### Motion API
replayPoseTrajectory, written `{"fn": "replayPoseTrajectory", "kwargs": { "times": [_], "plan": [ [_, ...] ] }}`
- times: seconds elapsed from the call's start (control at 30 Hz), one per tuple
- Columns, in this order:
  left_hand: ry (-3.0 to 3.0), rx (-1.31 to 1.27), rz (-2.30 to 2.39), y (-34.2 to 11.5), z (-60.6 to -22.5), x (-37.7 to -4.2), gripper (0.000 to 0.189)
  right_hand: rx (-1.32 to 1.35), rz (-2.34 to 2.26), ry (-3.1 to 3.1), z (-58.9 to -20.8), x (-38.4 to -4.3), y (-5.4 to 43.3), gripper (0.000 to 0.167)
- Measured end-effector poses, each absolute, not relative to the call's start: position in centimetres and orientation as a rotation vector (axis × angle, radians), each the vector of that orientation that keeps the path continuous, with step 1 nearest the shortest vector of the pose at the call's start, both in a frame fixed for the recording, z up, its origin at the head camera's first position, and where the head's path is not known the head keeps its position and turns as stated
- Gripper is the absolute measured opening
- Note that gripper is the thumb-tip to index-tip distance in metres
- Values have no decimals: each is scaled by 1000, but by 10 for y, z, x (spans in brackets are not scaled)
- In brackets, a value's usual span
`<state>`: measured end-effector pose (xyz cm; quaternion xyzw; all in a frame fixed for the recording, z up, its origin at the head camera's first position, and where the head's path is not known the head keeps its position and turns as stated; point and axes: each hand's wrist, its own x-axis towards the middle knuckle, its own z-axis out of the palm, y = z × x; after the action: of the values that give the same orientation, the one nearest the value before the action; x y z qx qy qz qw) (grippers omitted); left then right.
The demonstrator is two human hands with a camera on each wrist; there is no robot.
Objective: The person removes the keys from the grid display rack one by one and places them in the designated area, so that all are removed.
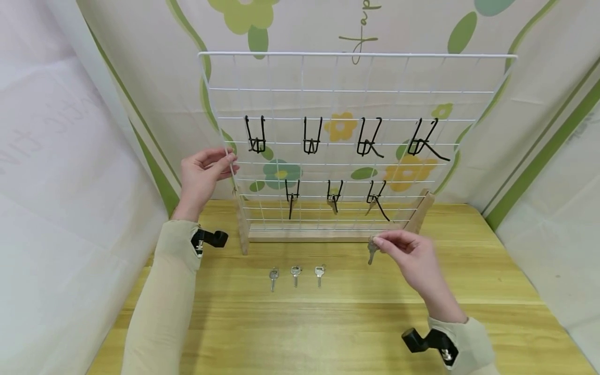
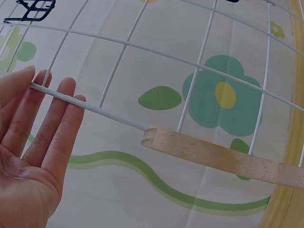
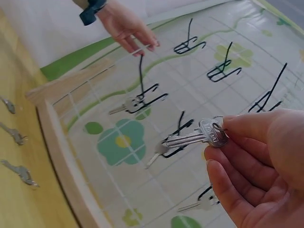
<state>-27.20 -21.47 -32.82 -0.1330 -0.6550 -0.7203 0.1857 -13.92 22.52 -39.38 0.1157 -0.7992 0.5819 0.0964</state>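
My right hand (image 1: 417, 258) pinches a silver key (image 1: 372, 251) by its small ring, in front of the rack's lower right. Seen from the right wrist, this key (image 3: 202, 135) points left, its ring between thumb and forefinger. My left hand (image 1: 202, 174) grips the left side wire of a white wire grid rack (image 1: 356, 54), thumb in front and fingers behind. Black hooks (image 1: 311, 136) hang on the grid in two rows. On the lower row, keys (image 3: 124, 106) hang from the hooks. Three more keys (image 1: 295, 275) lie side by side on the table.
Wooden feet (image 1: 241, 224) and a wooden base bar (image 1: 309, 236) carry the rack on the wood-grain table (image 1: 290, 333). Flower-printed cloth (image 1: 140, 62) stands behind it, and pale cloth walls (image 1: 558, 260) close in the sides.
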Motion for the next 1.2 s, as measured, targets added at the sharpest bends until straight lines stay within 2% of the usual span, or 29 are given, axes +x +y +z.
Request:
{"fn": "replayPoseTrajectory", "kwargs": {
  "times": [0.53, 0.9, 1.2],
  "plan": [
    [-1800, -409, -2072, -215, -331, -273, 23, 221, 1842, -2537, -459, -155, 219, 23],
    [-1815, -390, -2066, -215, -328, -271, 22, 207, 1824, -2688, -504, -169, 206, 14],
    [-1823, -372, -2056, -213, -328, -270, 21, 173, 1690, -2761, -520, -172, 198, 7]
  ]
}}
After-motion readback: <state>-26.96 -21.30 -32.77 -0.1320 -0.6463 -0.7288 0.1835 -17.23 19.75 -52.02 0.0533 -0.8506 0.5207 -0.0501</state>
